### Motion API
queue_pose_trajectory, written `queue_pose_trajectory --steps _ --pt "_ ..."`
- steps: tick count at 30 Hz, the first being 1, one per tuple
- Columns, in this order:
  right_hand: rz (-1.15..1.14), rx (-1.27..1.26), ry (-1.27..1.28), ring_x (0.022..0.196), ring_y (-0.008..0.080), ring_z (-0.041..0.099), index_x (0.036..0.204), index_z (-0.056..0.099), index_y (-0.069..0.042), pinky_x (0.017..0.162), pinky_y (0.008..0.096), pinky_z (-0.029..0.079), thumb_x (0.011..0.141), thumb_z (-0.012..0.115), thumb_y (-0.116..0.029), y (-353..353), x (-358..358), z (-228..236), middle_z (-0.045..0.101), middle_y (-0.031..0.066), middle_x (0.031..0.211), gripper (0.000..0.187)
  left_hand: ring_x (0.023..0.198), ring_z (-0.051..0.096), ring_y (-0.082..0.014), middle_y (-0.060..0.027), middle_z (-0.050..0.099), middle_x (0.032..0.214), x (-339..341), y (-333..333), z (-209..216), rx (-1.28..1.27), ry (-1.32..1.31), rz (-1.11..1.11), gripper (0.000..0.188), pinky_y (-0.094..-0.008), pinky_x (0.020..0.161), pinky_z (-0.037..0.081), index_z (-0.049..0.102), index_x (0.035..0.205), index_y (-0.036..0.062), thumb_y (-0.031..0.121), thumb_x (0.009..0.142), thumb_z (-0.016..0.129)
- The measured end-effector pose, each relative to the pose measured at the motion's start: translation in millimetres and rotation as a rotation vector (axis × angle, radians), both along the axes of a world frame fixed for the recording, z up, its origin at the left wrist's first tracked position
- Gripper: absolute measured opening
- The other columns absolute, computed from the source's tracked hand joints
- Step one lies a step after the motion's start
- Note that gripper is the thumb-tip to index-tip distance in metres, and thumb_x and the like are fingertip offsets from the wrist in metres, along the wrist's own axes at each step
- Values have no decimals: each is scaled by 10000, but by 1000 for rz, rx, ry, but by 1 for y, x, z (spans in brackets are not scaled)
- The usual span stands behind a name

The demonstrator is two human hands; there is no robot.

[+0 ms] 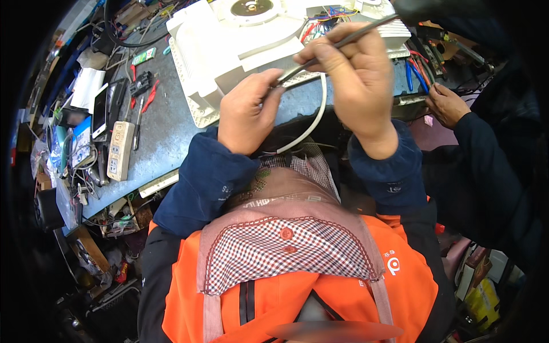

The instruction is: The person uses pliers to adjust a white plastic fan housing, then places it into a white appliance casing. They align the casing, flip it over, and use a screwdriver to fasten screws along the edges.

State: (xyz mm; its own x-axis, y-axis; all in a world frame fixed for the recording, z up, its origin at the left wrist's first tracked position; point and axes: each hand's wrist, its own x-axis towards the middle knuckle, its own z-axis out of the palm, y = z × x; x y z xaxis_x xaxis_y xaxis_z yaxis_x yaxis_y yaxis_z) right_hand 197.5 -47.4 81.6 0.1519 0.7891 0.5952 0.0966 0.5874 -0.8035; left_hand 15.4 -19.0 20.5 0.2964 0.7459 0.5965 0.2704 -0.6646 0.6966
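Observation:
A long, thin, dark rod-like piece (366,30) slants between my hands over the front of a white plastic appliance housing (223,51). My left hand (249,111) is closed, thumb and forefinger pinching its lower end. Higher up, my right hand (363,86) grips it between thumb and fingers, its upper end running toward the top right. I cannot tell its exact kind. The housing lies on the blue-grey bench, with a round dark part (251,7) set in it and coloured wires (329,26) partly behind my right hand. A white cable (320,108) hangs off the bench edge.
At the left lie a power strip (120,150), a phone (100,112), a black connector (140,84) and red leads (151,96). To the right, another person's hand (449,106) is beside blue-handled pliers (409,75). A dark blurred shape (443,8) covers the top right.

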Motion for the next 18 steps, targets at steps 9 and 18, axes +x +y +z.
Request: queue_pose_trajectory --steps 9,18 --pt "-36 -17 40 898 208 771 1204 515 22 792 295 628 1051 604 41 -24 47 5 753 156 970 177 884 724 -366 -162 726 981 47 8 -3 175 -6 -230 297 -405 760 584 723 1185 49 -50 905 716" --pt "-51 -64 28 913 189 772 1166 572 17 788 292 617 1039 626 18 -17 66 1 767 134 959 138 842 731 -361 -155 738 949 72 17 -13 214 13 -178 274 -420 740 593 726 1156 53 -33 896 733"
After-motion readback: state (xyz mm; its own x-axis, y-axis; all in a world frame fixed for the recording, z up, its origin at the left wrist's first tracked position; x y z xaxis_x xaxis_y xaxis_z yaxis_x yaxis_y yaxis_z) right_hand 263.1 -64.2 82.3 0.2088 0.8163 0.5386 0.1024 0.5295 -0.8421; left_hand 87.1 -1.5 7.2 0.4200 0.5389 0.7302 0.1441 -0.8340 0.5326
